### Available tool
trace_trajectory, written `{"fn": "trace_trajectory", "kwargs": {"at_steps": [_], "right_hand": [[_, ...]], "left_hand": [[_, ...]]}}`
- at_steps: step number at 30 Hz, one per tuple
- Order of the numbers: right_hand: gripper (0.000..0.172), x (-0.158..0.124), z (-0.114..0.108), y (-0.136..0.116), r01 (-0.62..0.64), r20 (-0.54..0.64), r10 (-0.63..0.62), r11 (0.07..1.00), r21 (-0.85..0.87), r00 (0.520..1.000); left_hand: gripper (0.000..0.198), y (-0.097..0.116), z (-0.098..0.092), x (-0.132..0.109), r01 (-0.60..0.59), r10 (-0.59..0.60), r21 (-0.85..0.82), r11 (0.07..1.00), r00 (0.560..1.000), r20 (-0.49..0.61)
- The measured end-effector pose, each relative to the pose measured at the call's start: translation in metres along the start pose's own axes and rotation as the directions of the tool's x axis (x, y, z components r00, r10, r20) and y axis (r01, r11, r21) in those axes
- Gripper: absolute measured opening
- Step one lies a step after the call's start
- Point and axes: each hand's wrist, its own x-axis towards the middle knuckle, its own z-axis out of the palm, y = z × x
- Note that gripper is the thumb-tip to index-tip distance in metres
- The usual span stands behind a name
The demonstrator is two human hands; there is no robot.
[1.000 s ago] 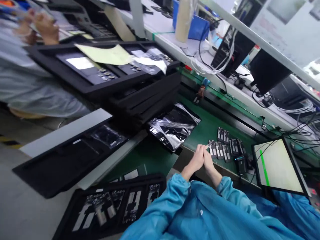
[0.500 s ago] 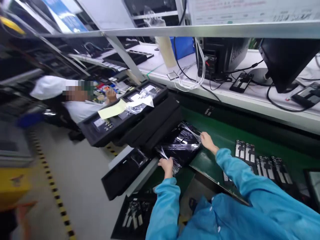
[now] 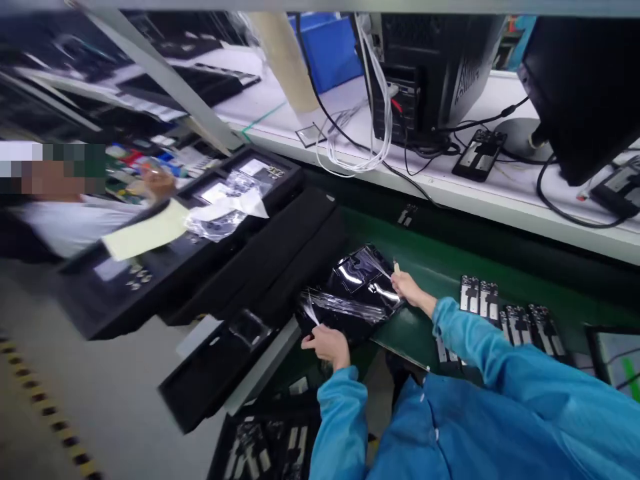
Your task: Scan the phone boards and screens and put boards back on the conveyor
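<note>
A glossy black tray [image 3: 353, 273] rests on the green bench in front of me, with clear plastic film [image 3: 345, 307] lying over it in a bunched, shiny band. My left hand [image 3: 327, 345] pinches the film near the tray's front left corner, where it is drawn into a pale strand. At the tray's right edge, my right hand [image 3: 407, 288] pinches another stretched strand of film, its index finger raised.
Several phone-like parts [image 3: 479, 297] lie on the green mat [image 3: 425, 253] at right. Black foam-lined trays [image 3: 280, 253] stand stacked at left, loose wrap and paper on top. A lower black tray [image 3: 225, 440] holds more parts. A co-worker [image 3: 75, 220] sits beyond. Cables [image 3: 385, 127] hang off the white shelf.
The view has turned and moved closer. My left hand has drawn its film strand slightly toward me and off the tray's corner. The right hand stays by the right edge.
</note>
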Motion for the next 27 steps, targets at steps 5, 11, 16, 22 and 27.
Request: {"fn": "trace_trajectory", "kwargs": {"at_steps": [5,11,16,22,27], "right_hand": [[0.034,-0.060,-0.019,0.031,-0.016,-0.066,0.033,0.968,0.250,0.997],[0.036,-0.059,-0.015,0.015,0.029,-0.130,0.026,0.916,0.400,0.991],[0.040,-0.052,0.010,0.000,0.129,-0.261,-0.041,0.935,0.331,0.965],[0.038,-0.076,0.040,0.025,0.214,-0.253,-0.177,0.969,0.126,0.951],[0.027,-0.069,0.010,0.068,0.183,0.033,-0.181,0.981,-0.068,0.983]], "left_hand": [[0.036,-0.002,0.002,0.008,-0.145,0.146,-0.029,0.989,0.987,0.060],[0.034,0.019,-0.003,0.021,-0.275,0.284,-0.090,0.957,0.952,0.114],[0.032,0.063,0.006,0.075,-0.385,0.415,-0.184,0.904,0.893,0.174],[0.044,0.090,0.000,0.082,-0.501,0.535,-0.481,0.720,0.841,-0.076],[0.050,0.095,0.021,-0.009,-0.690,0.780,-0.559,0.461,0.615,-0.116]]}}
